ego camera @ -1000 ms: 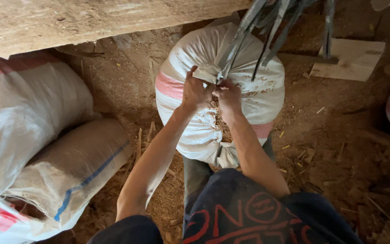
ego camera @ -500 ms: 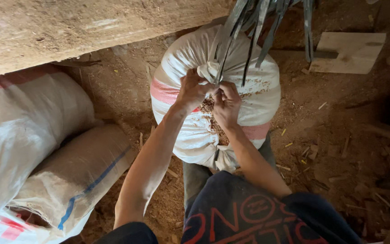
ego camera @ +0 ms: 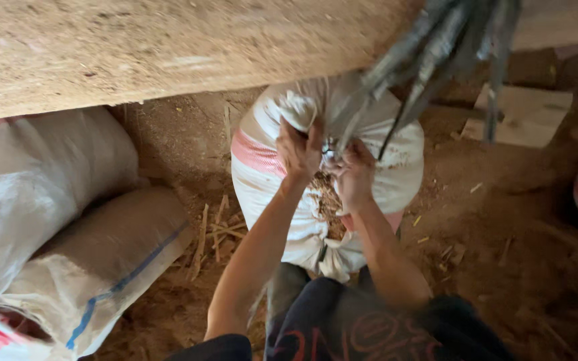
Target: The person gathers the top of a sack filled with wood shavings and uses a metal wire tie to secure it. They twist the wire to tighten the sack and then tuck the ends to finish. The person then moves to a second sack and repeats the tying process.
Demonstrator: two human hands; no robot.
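Left hand (ego camera: 299, 148) fisted on bunched mouth of white sack (ego camera: 269, 180); right hand (ego camera: 352, 175) clenched on same mouth, just beside left. Sack upright on dirt floor (ego camera: 496, 234), pink band across it, brown husks (ego camera: 326, 197) showing at opening. Blurred grey metal strips (ego camera: 429, 60) hanging above. Two filled sacks (ego camera: 81, 220) lying left. Wooden board (ego camera: 526, 117) far right.

View: one head camera, worn by the person.
Facing: steeply down along both forearms to the dirt floor (ego camera: 503, 254).
Nearness: close; hands and the white sack (ego camera: 382, 174) fill the frame's centre.
Upper frame: blurred wooden beam (ego camera: 135, 47).
Shared views: none.
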